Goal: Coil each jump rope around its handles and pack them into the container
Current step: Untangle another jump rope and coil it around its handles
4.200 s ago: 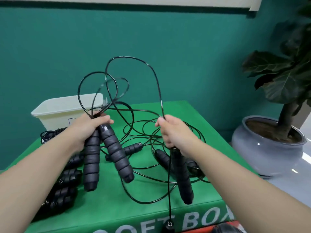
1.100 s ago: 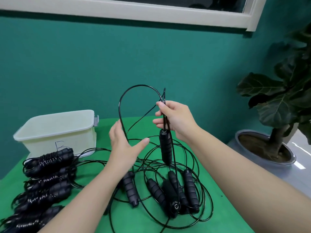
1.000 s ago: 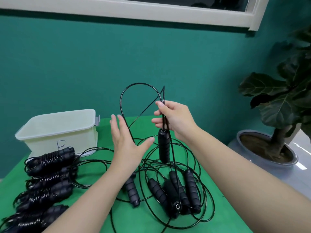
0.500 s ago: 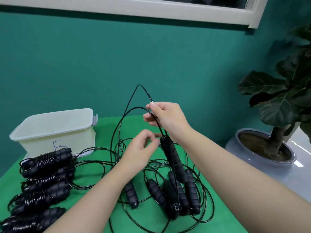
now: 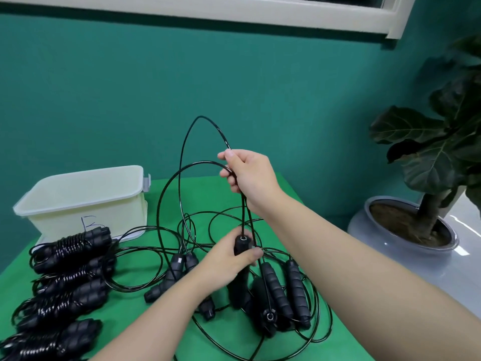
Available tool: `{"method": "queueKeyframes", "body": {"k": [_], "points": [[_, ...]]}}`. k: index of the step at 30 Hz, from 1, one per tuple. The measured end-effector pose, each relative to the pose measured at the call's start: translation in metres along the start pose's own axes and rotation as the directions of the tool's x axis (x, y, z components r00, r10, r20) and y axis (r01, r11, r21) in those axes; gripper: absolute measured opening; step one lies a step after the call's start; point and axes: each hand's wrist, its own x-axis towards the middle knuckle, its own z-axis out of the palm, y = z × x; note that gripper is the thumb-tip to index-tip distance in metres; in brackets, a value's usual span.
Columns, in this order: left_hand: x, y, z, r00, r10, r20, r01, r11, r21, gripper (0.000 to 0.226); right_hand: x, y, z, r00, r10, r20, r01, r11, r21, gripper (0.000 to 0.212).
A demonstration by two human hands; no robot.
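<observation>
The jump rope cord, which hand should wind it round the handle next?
Probably the right hand: it already pinches the cord above the handle, while the left hand grips that handle and can steady it.

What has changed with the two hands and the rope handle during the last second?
The left hand, open beside the cord one second ago, has closed round the top of the handle, which now hangs lower. The right hand gave up the handle and pinches the cord higher up. The coiled ropes and container stayed put.
</observation>
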Motion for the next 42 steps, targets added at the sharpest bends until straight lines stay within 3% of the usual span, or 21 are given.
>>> {"method": "queueKeyframes", "body": {"k": [4, 9, 15, 19, 23, 26, 29, 33, 35, 38, 42], "points": [[-0.005, -0.009, 0.001, 0.999, -0.05, -0.017, 0.048, 0.994, -0.1, 0.032, 0.002, -0.003, -0.006, 0.993, -0.107, -0.058, 0.094, 0.976, -0.196, 0.022], [-0.013, -0.021, 0.011, 0.993, -0.075, 0.091, 0.089, 0.983, -0.159, 0.029, 0.013, -0.01, -0.008, 0.99, -0.122, -0.074, 0.111, 0.985, -0.135, 0.022], [-0.021, -0.034, 0.01, 0.989, -0.125, 0.081, 0.133, 0.986, -0.101, 0.023, 0.023, -0.018, -0.013, 0.99, -0.088, -0.114, 0.092, 0.995, 0.033, 0.024], [-0.021, -0.038, 0.008, 0.993, -0.1, -0.058, 0.102, 0.994, 0.038, 0.013, 0.026, -0.009, -0.022, 0.995, -0.04, -0.094, 0.047, 0.996, 0.073, 0.015], [-0.014, -0.027, -0.006, 0.972, -0.073, -0.223, 0.077, 0.997, 0.013, 0.018, 0.023, 0.028, -0.045, 0.999, 0.035, -0.041, -0.041, 0.984, -0.174, 0.03], [-0.006, -0.01, -0.021, 0.942, -0.059, -0.332, 0.019, 0.992, -0.123, 0.02, 0.018, 0.074, -0.074, 0.993, 0.119, -0.004, -0.105, 0.853, -0.511, 0.029], [-0.001, 0.017, -0.039, 0.9, -0.05, -0.432, -0.06, 0.97, -0.236, 0.025, 0.008, 0.118, -0.102, 0.961, 0.274, 0.034, -0.153, 0.633, -0.759, 0.028], [0.001, 0.053, -0.062, 0.834, -0.048, -0.55, -0.141, 0.945, -0.296, 0.021, -0.006, 0.167, -0.125, 0.893, 0.451, 0.003, -0.178, 0.36, -0.916, 0.043], [0.003, 0.068, -0.072, 0.777, -0.058, -0.627, -0.205, 0.918, -0.339, 0.021, -0.013, 0.182, -0.128, 0.864, 0.504, -0.013, -0.191, 0.304, -0.933, 0.047], [0.005, 0.086, -0.088, 0.697, -0.083, -0.712, -0.284, 0.88, -0.381, 0.02, -0.021, 0.191, -0.125, 0.879, 0.476, -0.02, -0.177, 0.287, -0.941, 0.045], [0.001, 0.1, -0.105, 0.664, -0.068, -0.745, -0.306, 0.884, -0.353, 0.019, -0.031, 0.194, -0.116, 0.888, 0.459, -0.035, -0.172, 0.262, -0.95, 0.041]]}}
